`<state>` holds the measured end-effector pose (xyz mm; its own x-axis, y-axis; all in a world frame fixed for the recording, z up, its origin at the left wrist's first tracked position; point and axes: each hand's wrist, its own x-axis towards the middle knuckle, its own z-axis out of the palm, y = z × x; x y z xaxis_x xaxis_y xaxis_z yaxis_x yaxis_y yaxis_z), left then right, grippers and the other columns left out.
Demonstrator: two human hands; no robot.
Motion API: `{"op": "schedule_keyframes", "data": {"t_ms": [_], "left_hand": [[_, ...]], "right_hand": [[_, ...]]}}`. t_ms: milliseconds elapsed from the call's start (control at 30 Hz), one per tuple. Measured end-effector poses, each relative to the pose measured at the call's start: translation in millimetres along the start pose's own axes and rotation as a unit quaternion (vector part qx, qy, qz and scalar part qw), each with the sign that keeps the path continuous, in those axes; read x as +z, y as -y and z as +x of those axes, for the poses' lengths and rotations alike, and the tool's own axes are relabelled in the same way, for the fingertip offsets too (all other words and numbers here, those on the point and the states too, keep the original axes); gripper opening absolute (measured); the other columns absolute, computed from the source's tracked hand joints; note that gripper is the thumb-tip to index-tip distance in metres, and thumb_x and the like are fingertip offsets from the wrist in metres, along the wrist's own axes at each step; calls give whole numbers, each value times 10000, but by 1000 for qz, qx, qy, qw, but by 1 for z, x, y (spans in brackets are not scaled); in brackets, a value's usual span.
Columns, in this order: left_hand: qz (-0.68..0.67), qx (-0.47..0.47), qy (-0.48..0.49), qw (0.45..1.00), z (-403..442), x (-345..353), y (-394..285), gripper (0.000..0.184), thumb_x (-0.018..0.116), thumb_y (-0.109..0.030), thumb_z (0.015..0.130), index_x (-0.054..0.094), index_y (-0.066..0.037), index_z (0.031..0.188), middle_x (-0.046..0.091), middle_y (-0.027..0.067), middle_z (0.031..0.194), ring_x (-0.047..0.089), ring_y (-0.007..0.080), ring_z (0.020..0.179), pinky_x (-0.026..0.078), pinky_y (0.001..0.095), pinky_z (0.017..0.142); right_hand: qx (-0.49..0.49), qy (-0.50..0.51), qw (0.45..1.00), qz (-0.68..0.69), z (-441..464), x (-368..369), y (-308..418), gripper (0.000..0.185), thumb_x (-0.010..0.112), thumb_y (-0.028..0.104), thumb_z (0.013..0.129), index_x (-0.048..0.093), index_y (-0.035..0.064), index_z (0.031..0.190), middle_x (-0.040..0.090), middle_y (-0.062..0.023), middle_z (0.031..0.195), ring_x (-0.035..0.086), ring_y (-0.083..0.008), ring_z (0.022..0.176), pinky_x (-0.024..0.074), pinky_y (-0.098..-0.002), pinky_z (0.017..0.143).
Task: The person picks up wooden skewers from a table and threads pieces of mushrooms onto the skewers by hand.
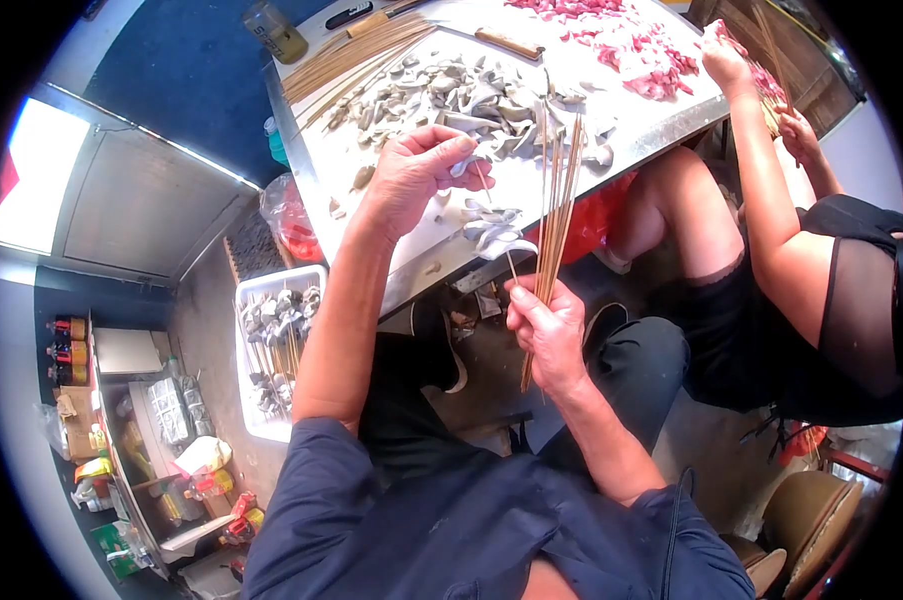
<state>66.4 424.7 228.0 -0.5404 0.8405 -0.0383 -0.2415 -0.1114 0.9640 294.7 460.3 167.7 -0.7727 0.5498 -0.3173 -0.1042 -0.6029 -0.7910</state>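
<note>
My left hand (421, 172) pinches a small grey-white piece of food (461, 167) at the upper tip of a skewer. Several similar pieces (493, 232) are threaded lower on that skewer, folded against each other. My right hand (549, 335) is closed round the skewer's lower end and a bundle of thin bamboo skewers (556, 235), which points upward. Beyond both hands, a heap of loose grey-white pieces (461, 97) is spread over the white tabletop (356, 240). What kind of food they are I cannot tell.
Left of my legs, a white tray (261, 425) holds loaded skewers. More bare skewers (356, 62), a wooden-handled tool (509, 43) and red-pink meat pieces (646, 60) lie on the table. At right sits another person (781, 210), hands on meat and skewers. A jar (274, 32) stands at the far left corner.
</note>
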Motion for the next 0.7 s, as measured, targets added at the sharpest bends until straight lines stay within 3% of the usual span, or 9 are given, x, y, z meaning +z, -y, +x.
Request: {"op": "schedule_keyframes", "data": {"t_ms": [200,300,433,500,700], "left_hand": [[123,7,40,992,-1,-7,-3,186,739,-150,817,661,-5,903,679,80,795,666,163,737,527,265,671],[115,0,51,992,-2,-6,-1,172,758,-156,795,683,-19,867,666,42,757,623,114,699,488,232,640],[165,-16,91,982,-3,-7,-8,108,723,-118,809,674,-30,850,650,18,767,582,84,688,447,211,646],[200,-90,144,965,-7,-3,-11,116,740,-133,799,683,-38,835,634,-6,758,562,64,675,437,202,630],[245,-108,152,951,-3,6,-3,125,746,-157,796,691,-50,832,630,-29,759,549,44,682,433,197,623]], "right_hand": [[0,-7,1000,-6,-1,0,1,88,588,98,922,610,29,972,566,-12,639,378,-13,438,258,-155,399],[-1,-12,1000,-8,0,0,-1,88,587,94,922,612,27,973,565,-14,636,377,-12,438,256,-157,398],[7,-4,1000,-11,-2,-2,0,77,597,99,915,628,35,944,557,11,622,400,-14,450,274,-164,405],[-5,-14,1000,-15,-1,0,2,77,598,99,915,628,34,944,555,10,620,396,-14,447,271,-165,403],[0,-26,1000,6,0,-4,-1,99,587,83,917,607,7,978,565,-29,637,378,-26,435,258,-166,399]]}}
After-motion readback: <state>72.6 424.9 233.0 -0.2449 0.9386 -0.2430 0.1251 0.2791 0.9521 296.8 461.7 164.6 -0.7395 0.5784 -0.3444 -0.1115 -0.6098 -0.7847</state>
